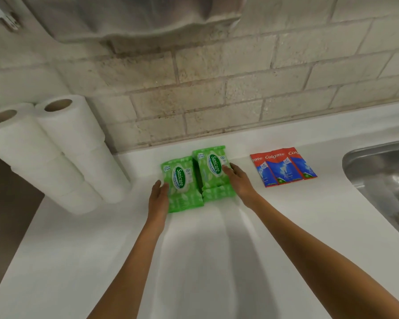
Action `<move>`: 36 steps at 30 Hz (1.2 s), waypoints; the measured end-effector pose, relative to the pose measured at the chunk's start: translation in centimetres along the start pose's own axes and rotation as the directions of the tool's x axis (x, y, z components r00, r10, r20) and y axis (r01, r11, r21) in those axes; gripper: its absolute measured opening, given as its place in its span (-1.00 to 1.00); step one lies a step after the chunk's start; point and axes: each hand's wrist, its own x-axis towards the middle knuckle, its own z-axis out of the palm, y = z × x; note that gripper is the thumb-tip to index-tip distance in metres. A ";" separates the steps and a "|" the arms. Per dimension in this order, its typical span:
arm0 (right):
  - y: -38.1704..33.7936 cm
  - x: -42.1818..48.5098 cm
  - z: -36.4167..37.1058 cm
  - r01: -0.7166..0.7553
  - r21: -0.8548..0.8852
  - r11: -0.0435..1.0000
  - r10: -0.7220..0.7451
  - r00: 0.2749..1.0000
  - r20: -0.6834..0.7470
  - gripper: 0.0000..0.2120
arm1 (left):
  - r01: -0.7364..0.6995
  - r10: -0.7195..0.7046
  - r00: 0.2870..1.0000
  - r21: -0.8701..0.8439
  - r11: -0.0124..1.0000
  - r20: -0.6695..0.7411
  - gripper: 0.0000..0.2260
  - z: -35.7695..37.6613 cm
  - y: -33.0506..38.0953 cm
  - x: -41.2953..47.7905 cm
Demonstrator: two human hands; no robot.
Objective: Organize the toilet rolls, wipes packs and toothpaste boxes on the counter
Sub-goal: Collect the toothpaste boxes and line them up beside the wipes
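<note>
Left hand (158, 196), fingers straight, presses the Sanicare wipes pack (182, 187). Right hand (236, 178), fingers flat, touches the wipes stack (211, 173) at its two o'clock.

Bright, even light; soft streaked shadows lie on the white desk (286, 226); highlights glint on the steel sink (378, 171); edges bow outward; top blurred.

White counter (217, 261), pretty simple setup. Two tall stacks of toilet rolls (55, 153) stand side by side at 9 o'clock. Green wipes (194, 180) sit at 12 in two touching piles. Three toothpaste boxes (283, 168) lie flat in a row at 1, and a steel sink (382, 171) is sunk in at 3.
</note>
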 end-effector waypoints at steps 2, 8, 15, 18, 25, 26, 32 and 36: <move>0.2 0.3 0.0 -0.001 0.007 1.000 0.001 1.000 -0.014 -0.46 | -0.009 0.009 1.000 0.003 1.000 0.001 -0.54 0.3 -0.1 0.1; 0.7 0.6 0.0 0.046 0.110 0.993 -0.050 0.998 0.028 -0.73 | -0.004 0.004 1.000 -0.033 0.999 -0.016 -0.60 0.7 -0.5 0.4; 0.8 0.6 0.6 0.062 0.122 0.991 -0.072 0.995 0.074 -0.72 | -0.036 0.036 0.999 -0.031 0.999 -0.001 -0.72 0.5 -0.7 0.1; 0.9 0.6 0.9 0.074 0.119 0.990 -0.084 0.993 0.084 -0.72 | -0.042 0.042 0.999 -0.015 0.999 -0.002 -0.76 0.1 -0.8 0.3; 1.1 0.6 1.2 0.077 0.127 0.989 -0.090 0.991 0.098 -0.72 | -0.070 0.069 0.998 0.066 0.995 0.013 -0.64 0.1 -1.2 0.1; 1.1 0.6 1.2 0.078 0.133 0.988 -0.091 0.991 0.097 -0.73 | -0.076 0.072 0.997 0.116 0.990 0.036 -0.50 -0.1 -1.4 0.3; 1.1 0.4 1.2 0.087 0.162 0.983 -0.101 0.992 0.080 -0.77 | -0.295 0.223 0.950 0.387 0.874 0.219 -0.20 -1.2 -2.2 0.2; 1.1 0.2 1.1 0.105 0.154 0.982 -0.118 0.990 0.071 -0.78 | -0.392 0.308 0.919 0.474 0.789 0.246 -0.03 -1.6 -2.5 0.4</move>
